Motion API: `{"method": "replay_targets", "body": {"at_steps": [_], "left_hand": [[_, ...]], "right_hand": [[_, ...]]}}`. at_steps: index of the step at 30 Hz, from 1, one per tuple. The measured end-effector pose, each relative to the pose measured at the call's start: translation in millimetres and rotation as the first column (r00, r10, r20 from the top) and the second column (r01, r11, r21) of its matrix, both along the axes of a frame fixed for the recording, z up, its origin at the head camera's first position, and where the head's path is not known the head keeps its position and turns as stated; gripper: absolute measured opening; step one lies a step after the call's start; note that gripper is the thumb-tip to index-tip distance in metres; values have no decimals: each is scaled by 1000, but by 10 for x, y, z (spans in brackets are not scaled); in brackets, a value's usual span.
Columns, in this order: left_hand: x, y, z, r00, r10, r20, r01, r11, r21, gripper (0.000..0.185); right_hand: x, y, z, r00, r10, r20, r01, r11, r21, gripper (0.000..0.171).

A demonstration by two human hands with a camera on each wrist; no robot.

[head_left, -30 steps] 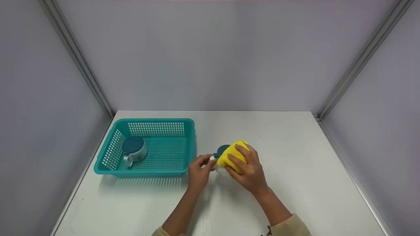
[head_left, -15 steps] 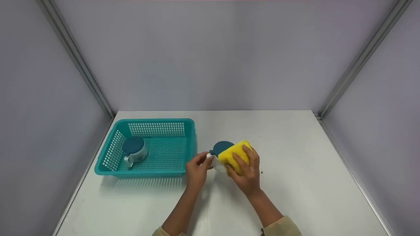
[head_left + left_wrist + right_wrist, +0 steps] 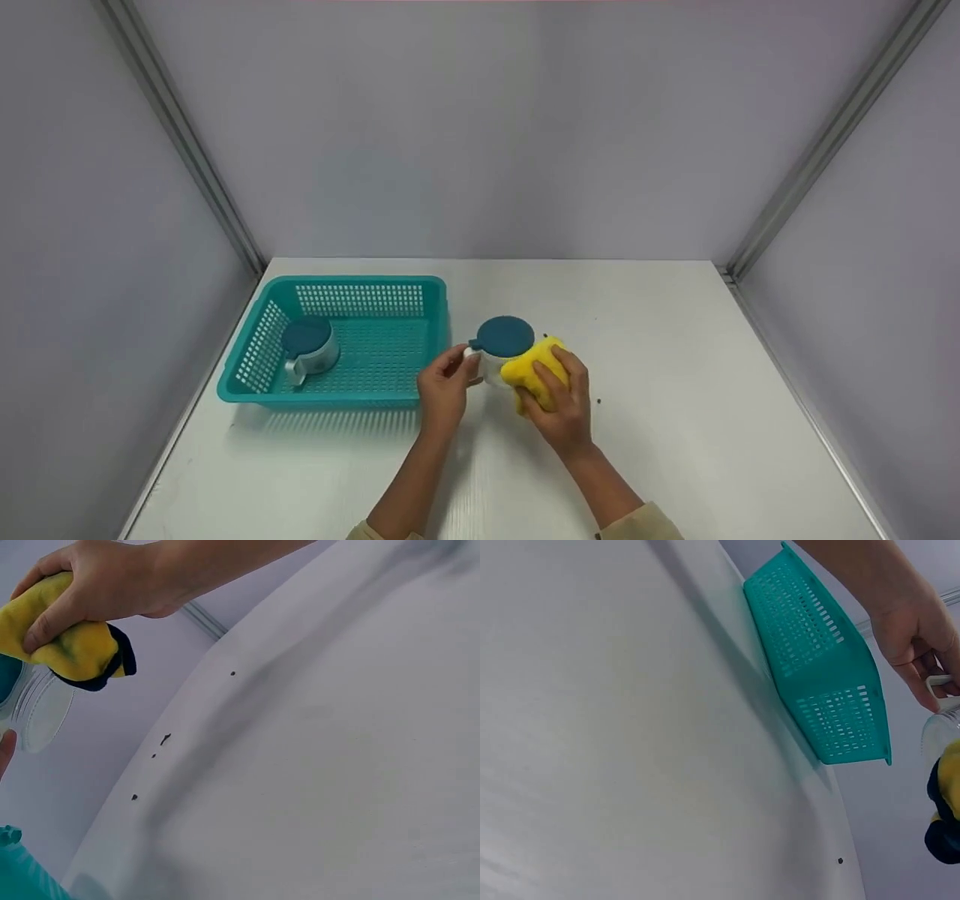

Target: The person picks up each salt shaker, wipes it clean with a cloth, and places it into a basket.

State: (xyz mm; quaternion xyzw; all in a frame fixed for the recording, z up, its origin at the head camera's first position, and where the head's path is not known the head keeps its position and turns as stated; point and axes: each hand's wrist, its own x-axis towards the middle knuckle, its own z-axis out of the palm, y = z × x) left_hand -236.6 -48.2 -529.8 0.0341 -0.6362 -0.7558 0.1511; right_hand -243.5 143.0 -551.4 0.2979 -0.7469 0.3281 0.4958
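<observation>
My left hand [image 3: 442, 382] pinches the white handle [image 3: 471, 352] of a clear jar [image 3: 491, 369] with a round blue lid [image 3: 505, 336]. A yellow cloth [image 3: 529, 371] is bunched in my right hand [image 3: 559, 409], its fingers curled over it, and overlaps the jar's right side. Dark edging shows on the cloth [image 3: 82, 652] in the left wrist view, where the jar's clear base [image 3: 49, 716] tilts toward the camera. Seen from the right wrist, the left hand's fingers [image 3: 922, 679] curl at the handle. The cloth hides part of the jar's body.
A teal plastic basket [image 3: 360, 280] stands on the white table [image 3: 660, 330], left of the hands. Inside it is a similar blue-lidded jar [image 3: 306, 335] with its handle toward me. Several small dark specks [image 3: 165, 739] lie on the table. Grey walls [image 3: 480, 135] enclose the table's back and sides.
The jar and my left hand have shifted slightly left. My right hand has moved the cloth lower along the jar's right side, so the whole blue lid now shows.
</observation>
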Motion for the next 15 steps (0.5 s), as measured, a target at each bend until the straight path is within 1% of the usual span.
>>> {"method": "replay_targets", "body": {"at_steps": [4, 9, 15], "left_hand": [[-15, -19, 32, 1000, 7, -8, -7, 1000, -7, 27], [-29, -27, 38, 999, 15, -34, -15, 1000, -2, 25], [-38, -26, 44, 999, 26, -30, -27, 1000, -14, 30]], "right_hand": [[16, -1, -75, 1000, 4, 20, -4, 1000, 19, 33], [36, 3, -120, 999, 11, 49, -12, 999, 35, 32], [56, 10, -158, 997, 7, 72, -10, 999, 50, 32]]}}
